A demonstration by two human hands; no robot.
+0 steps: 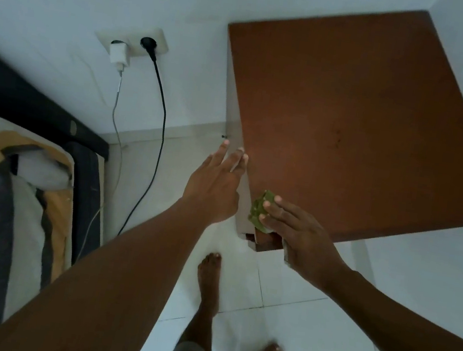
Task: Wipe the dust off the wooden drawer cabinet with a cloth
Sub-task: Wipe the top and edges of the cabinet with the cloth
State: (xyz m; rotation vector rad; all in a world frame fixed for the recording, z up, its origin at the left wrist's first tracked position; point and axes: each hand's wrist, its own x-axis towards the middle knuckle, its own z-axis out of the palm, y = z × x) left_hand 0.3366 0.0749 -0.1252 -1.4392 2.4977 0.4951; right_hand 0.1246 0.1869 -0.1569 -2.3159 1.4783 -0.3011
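- Left hand (213,184), fingers spread and empty, reaches to the brown wooden drawer cabinet (362,128)'s left edge, probably to steady it.
- Right hand (301,238) presses a crumpled green cloth (259,209) flat-palmed on its near-left corner, likely to wipe dust.

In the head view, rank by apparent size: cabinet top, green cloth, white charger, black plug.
1. cabinet top
2. green cloth, partly hidden under the right hand
3. white charger
4. black plug
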